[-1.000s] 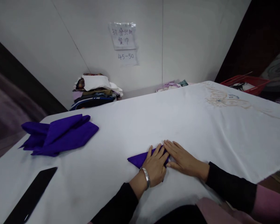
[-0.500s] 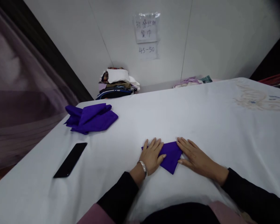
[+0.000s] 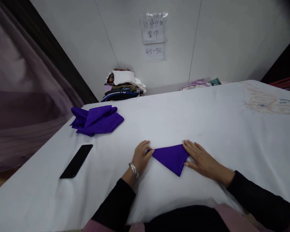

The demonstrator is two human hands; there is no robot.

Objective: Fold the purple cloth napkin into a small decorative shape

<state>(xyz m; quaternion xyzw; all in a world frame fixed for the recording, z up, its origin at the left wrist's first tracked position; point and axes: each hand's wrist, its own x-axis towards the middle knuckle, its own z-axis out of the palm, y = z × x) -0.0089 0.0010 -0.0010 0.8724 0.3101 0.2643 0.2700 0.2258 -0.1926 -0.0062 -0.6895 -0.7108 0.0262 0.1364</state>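
A purple cloth napkin (image 3: pixel 172 157), folded into a flat triangle-like shape, lies on the white-covered table between my hands. At its narrow left tip, my left hand (image 3: pixel 141 157) pinches the cloth between thumb and fingers; a silver bracelet circles that wrist. My right hand (image 3: pixel 199 161) rests flat with fingers stretched out, its fingertips on the napkin's right edge. Another purple cloth (image 3: pixel 98 120) lies loosely crumpled toward the table's far left.
A black phone (image 3: pixel 76 161) lies on the white tablecloth (image 3: pixel 106 199) at left. Behind the table sit a stack of folded clothes (image 3: pixel 123 87) and a lower heap of cloth (image 3: pixel 198 84). Handwritten papers (image 3: pixel 154 35) hang on the wall. A sheer curtain (image 3: pixel 26 96) hangs at left.
My left hand has slid left off the middle of the napkin to its left tip and now pinches it. The right hand stays at the right edge. The view has shifted slightly.
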